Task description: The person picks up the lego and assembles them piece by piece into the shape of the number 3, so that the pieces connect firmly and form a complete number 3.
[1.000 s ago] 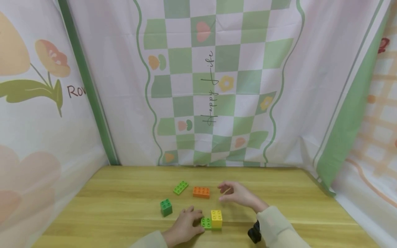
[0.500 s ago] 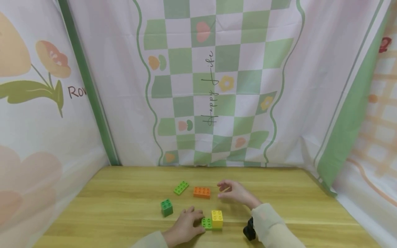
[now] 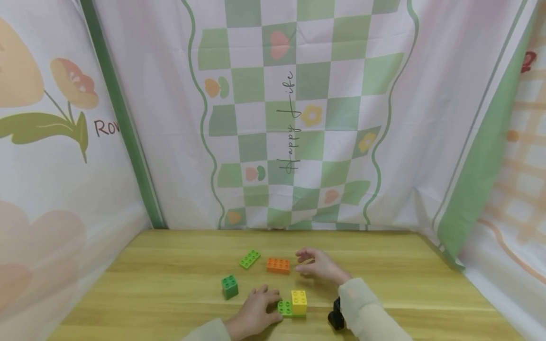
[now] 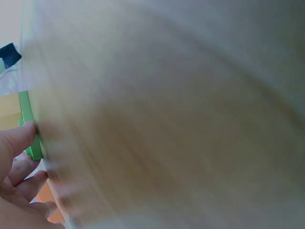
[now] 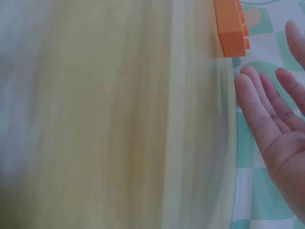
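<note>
My left hand (image 3: 255, 310) holds the left end of a light green flat brick (image 3: 285, 308) on the table, its thumb on the near side. A yellow block (image 3: 299, 302) stands on the flat brick's right half. The left wrist view shows the thumb against the green edge (image 4: 28, 107) and the fingers beyond it. My right hand (image 3: 319, 266), fingers spread and bent loosely, hovers just right of an orange brick (image 3: 278, 265). A small gap separates them in the right wrist view, where the brick's end (image 5: 232, 36) lies ahead of the fingers.
A dark green block (image 3: 229, 287) stands left of the left hand. Farther back lies another light green flat brick (image 3: 250, 259). The wooden table (image 3: 149, 284) meets a patterned cloth (image 3: 279, 199) at the back. A black device (image 3: 336, 316) sits at the right wrist.
My right hand has drifted a little left, closer to the orange brick. The left hand stays at the light green flat brick, and the bricks keep their places.
</note>
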`<state>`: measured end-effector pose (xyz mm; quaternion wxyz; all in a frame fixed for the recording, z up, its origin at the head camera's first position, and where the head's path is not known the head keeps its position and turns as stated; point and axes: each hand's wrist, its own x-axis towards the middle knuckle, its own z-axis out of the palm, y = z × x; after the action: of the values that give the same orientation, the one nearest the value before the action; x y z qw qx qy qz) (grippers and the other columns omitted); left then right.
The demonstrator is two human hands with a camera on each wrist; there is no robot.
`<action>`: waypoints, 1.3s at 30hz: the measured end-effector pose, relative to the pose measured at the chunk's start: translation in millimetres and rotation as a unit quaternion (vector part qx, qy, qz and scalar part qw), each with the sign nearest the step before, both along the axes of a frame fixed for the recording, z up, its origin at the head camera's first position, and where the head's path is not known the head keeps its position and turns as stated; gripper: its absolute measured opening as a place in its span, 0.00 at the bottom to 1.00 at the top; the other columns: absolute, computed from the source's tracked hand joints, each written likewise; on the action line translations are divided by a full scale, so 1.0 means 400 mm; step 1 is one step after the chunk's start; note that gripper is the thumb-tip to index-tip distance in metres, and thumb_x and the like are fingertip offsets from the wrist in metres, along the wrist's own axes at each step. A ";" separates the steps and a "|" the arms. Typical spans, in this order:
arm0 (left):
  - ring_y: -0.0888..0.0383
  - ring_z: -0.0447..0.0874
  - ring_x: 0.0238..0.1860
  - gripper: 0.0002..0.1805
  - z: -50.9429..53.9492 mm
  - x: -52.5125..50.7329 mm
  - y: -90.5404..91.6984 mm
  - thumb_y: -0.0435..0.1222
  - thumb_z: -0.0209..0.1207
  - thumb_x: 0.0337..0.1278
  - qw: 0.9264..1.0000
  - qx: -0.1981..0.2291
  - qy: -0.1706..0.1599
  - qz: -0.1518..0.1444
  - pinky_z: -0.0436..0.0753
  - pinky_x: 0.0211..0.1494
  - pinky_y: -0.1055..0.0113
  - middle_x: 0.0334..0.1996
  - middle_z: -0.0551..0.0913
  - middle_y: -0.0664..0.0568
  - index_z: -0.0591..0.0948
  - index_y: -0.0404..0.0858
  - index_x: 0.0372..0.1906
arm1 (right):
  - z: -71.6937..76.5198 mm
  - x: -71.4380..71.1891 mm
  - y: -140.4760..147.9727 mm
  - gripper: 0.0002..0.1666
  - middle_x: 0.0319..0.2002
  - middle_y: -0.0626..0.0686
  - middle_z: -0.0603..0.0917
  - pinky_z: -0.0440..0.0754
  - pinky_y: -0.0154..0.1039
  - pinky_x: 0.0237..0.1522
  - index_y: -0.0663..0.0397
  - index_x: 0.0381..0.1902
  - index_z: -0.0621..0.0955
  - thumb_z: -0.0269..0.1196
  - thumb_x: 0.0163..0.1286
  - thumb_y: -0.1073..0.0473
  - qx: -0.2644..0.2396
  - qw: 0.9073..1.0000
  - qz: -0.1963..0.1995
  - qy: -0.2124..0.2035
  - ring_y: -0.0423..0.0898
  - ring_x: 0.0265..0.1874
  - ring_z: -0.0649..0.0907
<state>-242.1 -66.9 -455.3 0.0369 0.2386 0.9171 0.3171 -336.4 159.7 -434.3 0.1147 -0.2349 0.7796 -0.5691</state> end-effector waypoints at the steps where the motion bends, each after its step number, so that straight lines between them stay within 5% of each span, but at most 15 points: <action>1: 0.37 0.63 0.60 0.22 -0.001 0.000 0.000 0.43 0.66 0.47 1.000 0.000 0.001 0.001 0.57 0.60 0.38 0.55 0.76 0.47 0.80 0.39 0.49 | -0.001 -0.001 -0.001 0.32 0.47 0.70 0.72 0.81 0.45 0.39 0.77 0.56 0.66 0.65 0.60 0.64 -0.002 1.000 0.000 -0.005 0.53 0.39 0.79; 27: 0.38 0.65 0.59 0.21 -0.003 -0.001 -0.003 0.42 0.66 0.47 1.000 0.000 0.011 -0.006 0.59 0.59 0.38 0.54 0.77 0.48 0.80 0.40 0.48 | -0.009 -0.023 -0.056 0.30 0.48 0.65 0.73 0.81 0.43 0.39 0.74 0.55 0.68 0.65 0.57 0.68 0.031 0.998 -0.005 -0.045 0.51 0.37 0.80; 39: 0.38 0.63 0.60 0.21 0.003 -0.001 -0.004 0.42 0.66 0.48 1.000 0.012 -0.012 -0.010 0.58 0.60 0.37 0.55 0.76 0.48 0.80 0.39 0.49 | -0.014 -0.028 -0.073 0.25 0.48 0.61 0.76 0.81 0.42 0.35 0.70 0.52 0.73 0.66 0.57 0.68 0.064 0.997 -0.022 -0.037 0.48 0.35 0.80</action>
<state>-242.4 -68.7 -454.3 0.0482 0.2443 0.9104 0.3304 -347.8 130.5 -439.9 0.1459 -0.1887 0.8144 -0.5290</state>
